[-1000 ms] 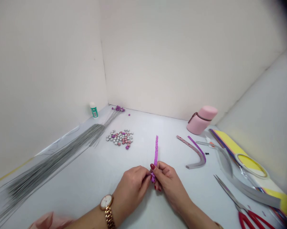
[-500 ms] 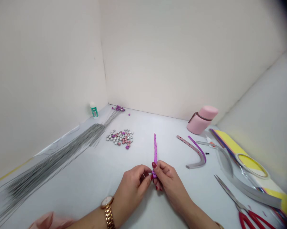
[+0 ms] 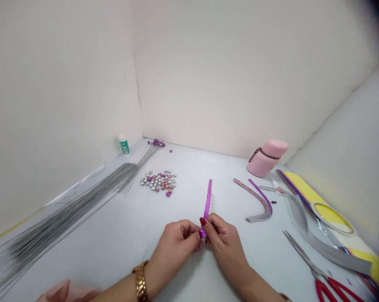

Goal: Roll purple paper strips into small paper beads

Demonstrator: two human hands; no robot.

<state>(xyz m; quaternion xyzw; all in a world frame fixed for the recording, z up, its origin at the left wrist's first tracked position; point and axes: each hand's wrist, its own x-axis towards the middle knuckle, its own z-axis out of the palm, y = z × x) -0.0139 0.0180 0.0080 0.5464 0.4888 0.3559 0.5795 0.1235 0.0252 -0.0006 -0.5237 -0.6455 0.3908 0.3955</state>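
To the right of the stars (image 3: 162,181) and nearer the wearer, the strip (image 3: 208,199) runs up from between both hands. The left hand (image 3: 176,243) and right hand (image 3: 225,241) each have the grip drawn to a pinch on its folded lower end; fingers partly hide the fold. Left of the stars lie the wires (image 3: 82,214); well right of them on the tabletop (image 3: 120,235) are loose strips (image 3: 259,217), the flask (image 3: 261,163) and scissors (image 3: 312,267).
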